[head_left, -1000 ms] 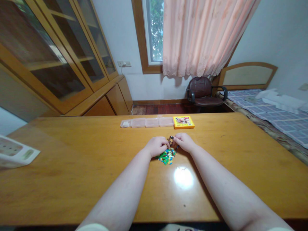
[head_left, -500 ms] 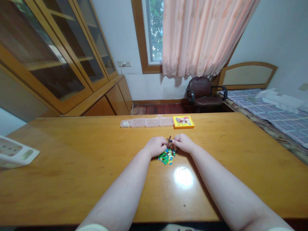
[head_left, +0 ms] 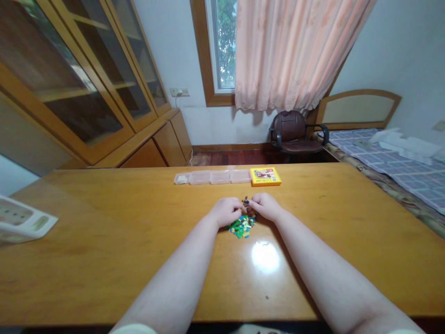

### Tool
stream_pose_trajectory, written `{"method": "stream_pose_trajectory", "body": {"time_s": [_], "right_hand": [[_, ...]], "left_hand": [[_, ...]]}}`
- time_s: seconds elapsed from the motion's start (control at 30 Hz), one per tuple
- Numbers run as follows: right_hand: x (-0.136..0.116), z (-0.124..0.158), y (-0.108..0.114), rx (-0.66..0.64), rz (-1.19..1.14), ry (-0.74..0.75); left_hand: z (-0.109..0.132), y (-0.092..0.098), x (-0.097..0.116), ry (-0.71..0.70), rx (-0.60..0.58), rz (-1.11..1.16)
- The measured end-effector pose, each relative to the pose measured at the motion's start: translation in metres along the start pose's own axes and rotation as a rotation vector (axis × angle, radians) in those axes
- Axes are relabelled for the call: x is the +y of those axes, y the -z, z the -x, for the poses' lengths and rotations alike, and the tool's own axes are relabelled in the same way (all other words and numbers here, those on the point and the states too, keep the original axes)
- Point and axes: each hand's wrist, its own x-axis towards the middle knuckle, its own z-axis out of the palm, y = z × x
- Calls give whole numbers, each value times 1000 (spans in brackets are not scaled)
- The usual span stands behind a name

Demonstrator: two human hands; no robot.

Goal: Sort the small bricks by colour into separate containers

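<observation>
In my head view, a loose pile of small green, blue, yellow and white plastic bricks (head_left: 240, 227) lies on a glossy tan wooden tabletop (head_left: 104, 250). My left hand (head_left: 226, 211) touches down at the pile's far left side, my right hand (head_left: 265, 206) just past its far right side. Both are half curled inward around small dark brown plastic pieces (head_left: 246, 202) just beyond the pile; I cannot tell whether either one grips a piece. Farther beyond the pile, near the tabletop's far edge, stand a row of clear shallow plastic trays (head_left: 220, 177) and, beside its right end, a flat yellow rectangular box (head_left: 265, 176). Wood stretches widely left of the pile toward a white flat-sided object (head_left: 28, 220), and widely right toward the slanting right edge; the near edge is well apart from the pile.
</observation>
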Motion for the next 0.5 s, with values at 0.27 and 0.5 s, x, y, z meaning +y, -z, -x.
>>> {"method": "stream_pose_trajectory", "body": {"time_s": [0.27, 0.5], "right_hand": [[5, 0, -4, -126, -41, 88], [4, -1, -2, 69, 30, -91]], "left_hand": [[0, -2, -1, -37, -59, 4], [0, -1, -1, -15, -65, 19]]}}
